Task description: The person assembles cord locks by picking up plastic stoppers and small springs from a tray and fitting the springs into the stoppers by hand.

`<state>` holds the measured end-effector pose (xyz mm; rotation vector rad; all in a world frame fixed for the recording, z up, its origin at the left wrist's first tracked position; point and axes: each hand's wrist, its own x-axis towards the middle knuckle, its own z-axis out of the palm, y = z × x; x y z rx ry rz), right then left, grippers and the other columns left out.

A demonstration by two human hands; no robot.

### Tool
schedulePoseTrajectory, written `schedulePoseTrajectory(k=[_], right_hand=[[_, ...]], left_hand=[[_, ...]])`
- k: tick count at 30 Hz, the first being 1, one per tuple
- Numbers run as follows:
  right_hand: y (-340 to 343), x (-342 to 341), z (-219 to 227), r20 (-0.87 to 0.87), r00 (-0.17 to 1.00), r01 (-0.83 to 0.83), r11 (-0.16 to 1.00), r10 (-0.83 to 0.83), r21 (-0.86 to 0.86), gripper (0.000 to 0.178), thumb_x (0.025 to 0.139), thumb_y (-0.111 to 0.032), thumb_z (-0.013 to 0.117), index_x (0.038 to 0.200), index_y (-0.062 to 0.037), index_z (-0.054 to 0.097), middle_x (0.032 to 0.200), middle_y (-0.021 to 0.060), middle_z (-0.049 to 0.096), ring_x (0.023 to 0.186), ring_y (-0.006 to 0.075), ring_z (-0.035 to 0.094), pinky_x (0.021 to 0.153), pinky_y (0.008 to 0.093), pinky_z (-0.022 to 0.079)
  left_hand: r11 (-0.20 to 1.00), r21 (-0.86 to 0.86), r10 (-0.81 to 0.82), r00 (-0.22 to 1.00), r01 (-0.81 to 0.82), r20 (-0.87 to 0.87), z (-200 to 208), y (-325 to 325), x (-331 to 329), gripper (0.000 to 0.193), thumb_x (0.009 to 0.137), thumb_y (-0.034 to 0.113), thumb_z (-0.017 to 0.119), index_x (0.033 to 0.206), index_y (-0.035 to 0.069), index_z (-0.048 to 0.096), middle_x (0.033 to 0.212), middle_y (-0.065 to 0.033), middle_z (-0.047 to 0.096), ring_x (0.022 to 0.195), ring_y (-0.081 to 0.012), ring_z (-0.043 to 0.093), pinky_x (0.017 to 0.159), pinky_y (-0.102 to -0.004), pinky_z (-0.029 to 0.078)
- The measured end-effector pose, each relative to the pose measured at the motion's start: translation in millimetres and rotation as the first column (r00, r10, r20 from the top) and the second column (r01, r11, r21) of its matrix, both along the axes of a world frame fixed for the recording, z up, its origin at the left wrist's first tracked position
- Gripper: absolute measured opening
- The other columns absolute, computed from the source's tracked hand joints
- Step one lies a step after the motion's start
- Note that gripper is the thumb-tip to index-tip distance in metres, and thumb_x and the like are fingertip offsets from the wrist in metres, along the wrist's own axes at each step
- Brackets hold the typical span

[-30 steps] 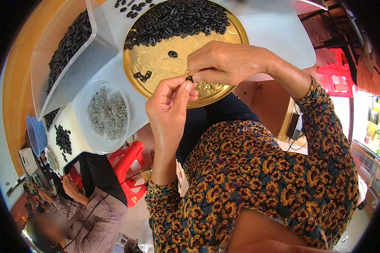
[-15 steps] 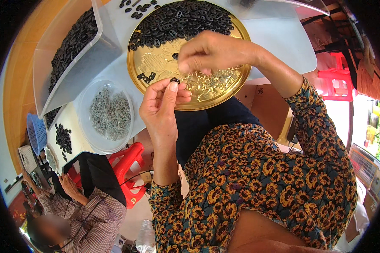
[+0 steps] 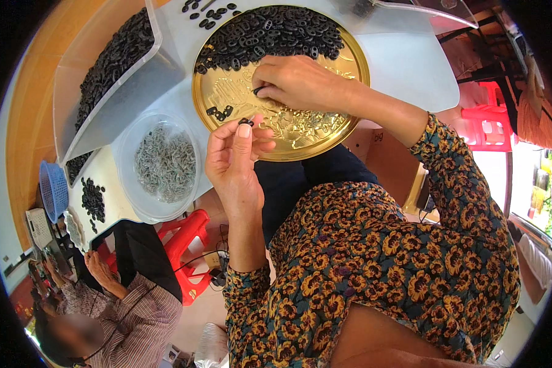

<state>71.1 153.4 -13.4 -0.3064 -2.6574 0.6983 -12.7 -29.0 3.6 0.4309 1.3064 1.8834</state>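
My left hand point(image 3: 238, 162) is raised at the near left rim of a round gold tray point(image 3: 288, 150). Its thumb and fingertips pinch a small black oval piece with holes point(image 3: 246, 121), and a thin silvery bit shows at its top. Over the middle of the tray, my right hand point(image 3: 300, 81) has its fingers curled down, closed on another small black piece point(image 3: 258, 90). A heap of black two-holed oval pieces point(image 3: 276, 34) covers the tray's far half. Small shiny metal parts point(image 3: 313, 119) lie in its near right part, partly below my right forearm.
Left of the tray stands a round clear tub of small metal parts point(image 3: 165, 162). Behind it a large clear bin holds black pieces point(image 3: 118, 61). More black pieces point(image 3: 92, 202) lie at the table's left end, near a seated person point(image 3: 135, 306). A red stool point(image 3: 193, 257) stands below.
My right hand has lowered and its fingertips have closed on a black piece on the tray. My left hand keeps its piece, dipping slightly with fingers a little more spread.
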Motion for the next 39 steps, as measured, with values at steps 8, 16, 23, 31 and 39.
schedulePoseTrajectory(k=[8, 16, 23, 31, 39], right_hand=[[-21.3, 14.0, 37.8, -0.056, 0.997, -0.035, 0.329, -0.053, -0.944, 0.025, 0.09, -0.017, 0.066, 0.109, -0.0015, 0.062, 0.084, 0.0046, 0.065, 0.062, 0.0082, 0.058, 0.057, 0.0231, 0.048], [-38.0, 17.5, 38.6, -0.22, 0.965, -0.234, -0.088, -0.141, -0.968, 0.028, 0.088, -0.014, 0.068, 0.11, 0.001, 0.061, 0.089, 0.0074, 0.067, 0.063, 0.0089, 0.059, 0.058, 0.0215, 0.05], [-47.4, 19.9, 44.3, -0.214, 0.946, -0.169, 0.193, -0.244, -0.967, 0.025, 0.089, -0.011, 0.066, 0.11, 0.0013, 0.062, 0.09, 0.0071, 0.068, 0.062, 0.0092, 0.06, 0.06, 0.0221, 0.051], [-48.2, 23.0, 41.7, -0.259, 0.934, -0.188, 0.276, -0.247, -0.943, 0.024, 0.091, -0.011, 0.063, 0.112, 0.0018, 0.061, 0.091, 0.0074, 0.068, 0.068, 0.0095, 0.061, 0.062, 0.0226, 0.052], [-49.7, 25.4, 39.3, -0.229, 0.927, -0.108, 0.374, -0.297, -0.921, 0.022, 0.093, -0.009, 0.06, 0.113, 0.0003, 0.061, 0.089, 0.003, 0.063, 0.074, 0.0068, 0.06, 0.063, 0.0213, 0.051]], left_hand=[[0.985, 0.149, 0.09, 0.994, -0.081, -0.054, 0.1, 5.7, 7.8, 0.018, 0.095, 0.008, 0.055, 0.111, 0.0, 0.055, 0.125, -0.0236, 0.056, 0.107, -0.0284, 0.061, 0.085, -0.036, 0.055], [0.961, 0.27, 0.109, 0.982, -0.065, -0.154, 3.4, 2.8, 11.9, 0.02, 0.095, 0.011, 0.057, 0.11, -0.002, 0.053, 0.128, -0.0263, 0.054, 0.111, -0.0287, 0.059, 0.085, -0.0357, 0.055], [0.953, 0.296, 0.106, 0.986, -0.064, -0.13, 2.6, 3.1, 11.5, 0.02, 0.095, 0.011, 0.057, 0.11, -0.001, 0.052, 0.129, -0.0273, 0.052, 0.114, -0.0304, 0.057, 0.087, -0.0376, 0.053], [0.965, 0.253, 0.12, 0.973, -0.068, -0.196, 4.8, 6.3, 16.8, 0.017, 0.094, 0.007, 0.056, 0.108, -0.002, 0.053, 0.123, -0.0269, 0.057, 0.11, -0.0277, 0.059, 0.087, -0.0357, 0.054], [0.98, 0.17, 0.105, 0.994, -0.099, -0.03, 5.1, 7.8, 16.8, 0.017, 0.094, 0.009, 0.058, 0.108, 0.0, 0.055, 0.109, -0.0175, 0.064, 0.093, -0.0196, 0.063, 0.078, -0.0323, 0.053]])
